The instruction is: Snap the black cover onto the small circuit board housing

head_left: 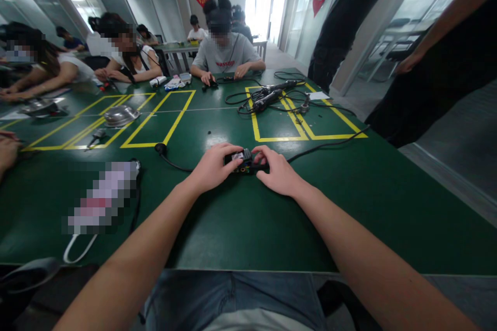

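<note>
In the head view, a small black electrical device lies low over the green table between my two hands. It shows a pale label on top and small coloured spots along its near side. My left hand is closed round its left part, thumb in front and fingers behind. Curled about the right end is my right hand, thumb and fingers on either side of it. A black cord with a round black end runs out leftward. Another black cord leads off to the right. My fingers hide parts of the device.
Yellow tape rectangles mark the green table. Black wand-shaped tools with tangled cords lie ahead right. A metal bowl and a blurred-out pouch are to the left. A co-worker sits opposite; people stand at right.
</note>
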Tool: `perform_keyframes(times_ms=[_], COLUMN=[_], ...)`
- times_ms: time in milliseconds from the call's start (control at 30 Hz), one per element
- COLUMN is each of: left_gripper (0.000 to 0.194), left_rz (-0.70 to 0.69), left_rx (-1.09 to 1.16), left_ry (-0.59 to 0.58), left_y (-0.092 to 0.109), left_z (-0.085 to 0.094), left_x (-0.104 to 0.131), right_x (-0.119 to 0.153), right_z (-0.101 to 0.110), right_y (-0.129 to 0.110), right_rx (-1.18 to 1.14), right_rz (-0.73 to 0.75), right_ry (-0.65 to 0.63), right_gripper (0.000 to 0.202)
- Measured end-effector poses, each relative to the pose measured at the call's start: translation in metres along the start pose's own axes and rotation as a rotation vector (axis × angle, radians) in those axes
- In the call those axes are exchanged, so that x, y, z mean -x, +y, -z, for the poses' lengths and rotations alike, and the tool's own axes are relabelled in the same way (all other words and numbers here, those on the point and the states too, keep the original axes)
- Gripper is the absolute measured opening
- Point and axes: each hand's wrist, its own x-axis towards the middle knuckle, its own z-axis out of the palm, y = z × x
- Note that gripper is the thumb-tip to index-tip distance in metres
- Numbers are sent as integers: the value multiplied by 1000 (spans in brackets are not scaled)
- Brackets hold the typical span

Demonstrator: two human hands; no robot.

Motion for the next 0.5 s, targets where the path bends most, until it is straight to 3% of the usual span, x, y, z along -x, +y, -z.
perform_keyframes(times_ms=[133,267,500], left_gripper=[30,30,27], left_rz=[-87,-67,-64], left_rx=[14,24,35], left_ry=[-82,-74,-8], left_y=[5,1,2], left_z=[-2,-4,-2], left_x=[12,13,12], right_x=[1,0,-1], right_z=[2,1,-2], right_y=[-6,-7,-2], right_rx=[56,119,107], right_rz=[27,38,64], right_ry=[-33,-43,-17], right_gripper=[47,35,38])
